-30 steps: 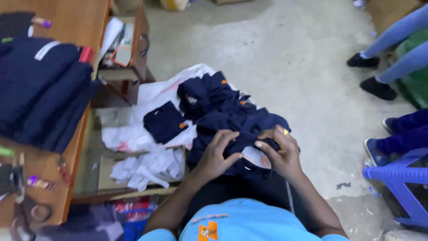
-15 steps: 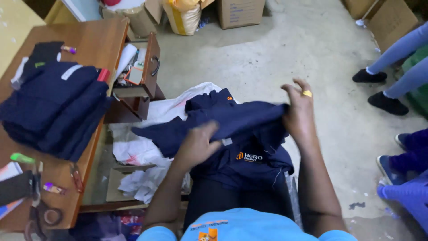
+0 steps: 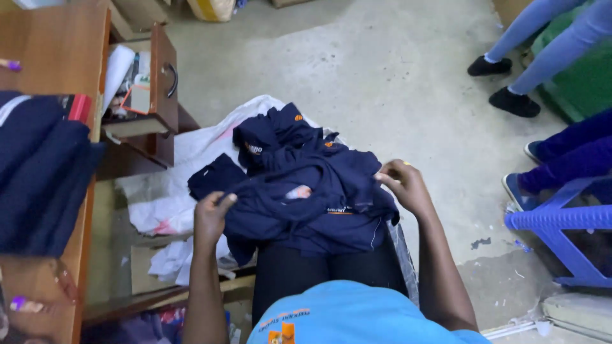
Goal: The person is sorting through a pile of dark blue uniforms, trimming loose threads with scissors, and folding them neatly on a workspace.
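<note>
Two hands closed on the shirt (image 3: 306, 204) | left hand (image 3: 211, 213) at its left edge, right hand (image 3: 403, 183) at its right | shirt lowered from raised spread onto lap, now bunched | pile (image 3: 280, 137) lies beyond.

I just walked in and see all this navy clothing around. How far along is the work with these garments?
Done, it seems: a stack of folded navy garments lies on the wooden desk. In hand: the left hand and right hand grip opposite edges of a crumpled navy garment with orange trim on the lap. Left: more rumpled navy garments lie on the white sheet beyond.
</note>
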